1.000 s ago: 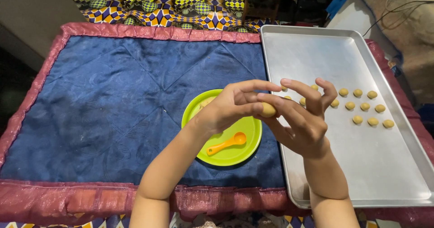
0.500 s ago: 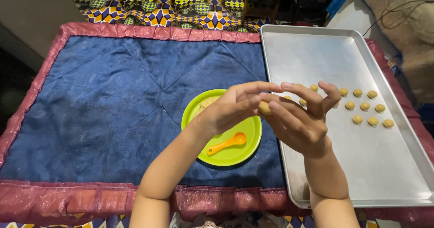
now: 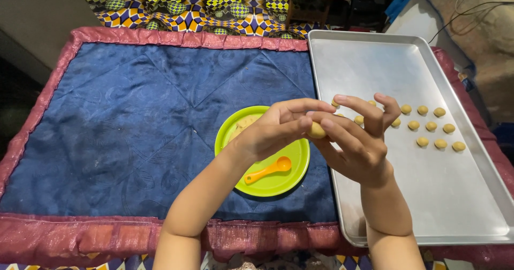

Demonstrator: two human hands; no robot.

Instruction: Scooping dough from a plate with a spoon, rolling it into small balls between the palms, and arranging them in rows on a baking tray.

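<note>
Blue quilted cloth with a pink border (image 3: 134, 141) covers the work surface, a patterned yellow-and-blue fabric (image 3: 203, 2) lies beyond its far edge, and a big metal baking tray (image 3: 455, 205) sits along the right side. Both hands are up over the seam between cloth and tray: the left hand (image 3: 276, 128) and right hand (image 3: 356, 141) meet fingertip to fingertip, pinching one small dough ball (image 3: 317, 130) between them, palms apart, and shaping it by the look of it.

Count time. On the tray I make out eight finished dough balls (image 3: 431, 126) in the clear at the right, in loose rows, plus roughly four more peeking out behind the right hand's fingers; the exact total is hidden. One ball is in hand. One lime-green plate (image 3: 292, 176) sits near centre, holding a lump of raw dough (image 3: 243, 124) at its far-left side and one orange spoon (image 3: 267, 170).

My read: about a dozen pieces laid down, most of the tray bare, dough left on the plate, so plenty remains.
</note>
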